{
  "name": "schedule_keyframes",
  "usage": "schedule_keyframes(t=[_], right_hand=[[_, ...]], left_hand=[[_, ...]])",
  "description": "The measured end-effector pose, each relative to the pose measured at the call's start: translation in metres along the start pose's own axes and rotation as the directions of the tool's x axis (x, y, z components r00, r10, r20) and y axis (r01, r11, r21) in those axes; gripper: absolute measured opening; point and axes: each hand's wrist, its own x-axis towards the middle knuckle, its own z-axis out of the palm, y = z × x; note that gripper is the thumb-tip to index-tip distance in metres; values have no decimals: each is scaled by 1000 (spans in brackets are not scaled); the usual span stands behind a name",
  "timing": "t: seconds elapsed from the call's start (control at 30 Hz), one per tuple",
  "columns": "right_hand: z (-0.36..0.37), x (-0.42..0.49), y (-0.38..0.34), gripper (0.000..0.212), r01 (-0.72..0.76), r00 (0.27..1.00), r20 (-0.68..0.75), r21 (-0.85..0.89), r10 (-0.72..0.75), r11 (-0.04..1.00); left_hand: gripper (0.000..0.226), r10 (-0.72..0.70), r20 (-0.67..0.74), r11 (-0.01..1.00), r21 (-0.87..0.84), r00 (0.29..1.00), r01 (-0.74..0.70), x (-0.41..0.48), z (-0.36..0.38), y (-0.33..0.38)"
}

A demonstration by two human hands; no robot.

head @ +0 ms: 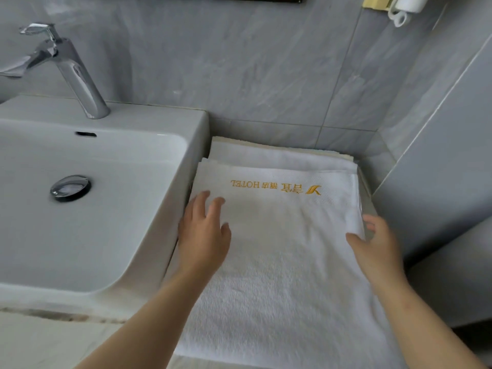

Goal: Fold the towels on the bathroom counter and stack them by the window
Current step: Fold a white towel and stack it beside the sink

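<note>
Top towel [279, 262] lies flat and logo-up on a pile of folded towels [266, 155], wedged btwn the sink [197, 134] and the R wall, on the counter [40, 342]. Its near end hangs toward the camera, past the pile. No window in view.

Left hand [205, 233]: fingers straight and spread, palm down on the towel's L side near the sink, gripping nothing. It reads as pressing or smoothing.

Right hand [378, 249]: at the towel's R edge, thumb over the top, fingers loosely curved just past the edge. Motion blur there, so can't tell whether it pinches the hem or only hovers.

Handling, as a guess: thick terry, soft and floppy, light, not slippery, nothing to break. It'll sag and drag the layers below if lifted from the middle. Best taken by the hems or corners w/ both hands, pulled taut, then folded.
</note>
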Motion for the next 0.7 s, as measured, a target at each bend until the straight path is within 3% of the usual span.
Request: schedule_keyframes(t=[0.17,0.33,0.43,0.57,0.7], right_hand=[[-12,-58,25,52,-113,985,106,-211,137,971],[-27,-96,39,48,-110,980,123,-313,156,943],[-31,-109,46,47,-151,975,123,-252,187,956],[-40,-122,51,43,-220,968,114,-30,222,975],[-46,-129,54,42,-274,957,113,69,266,959]], left_hand=[[44,-30,160,999,-8,987,32,-52,-4,-25],[45,-96,214,995,26,972,92,-89,-11,-41],[41,-95,215,995,3,972,97,-104,-16,-48],[40,-56,176,998,12,983,55,-122,-20,-60],[33,-8,77,1000,26,997,6,-136,-24,-67]])
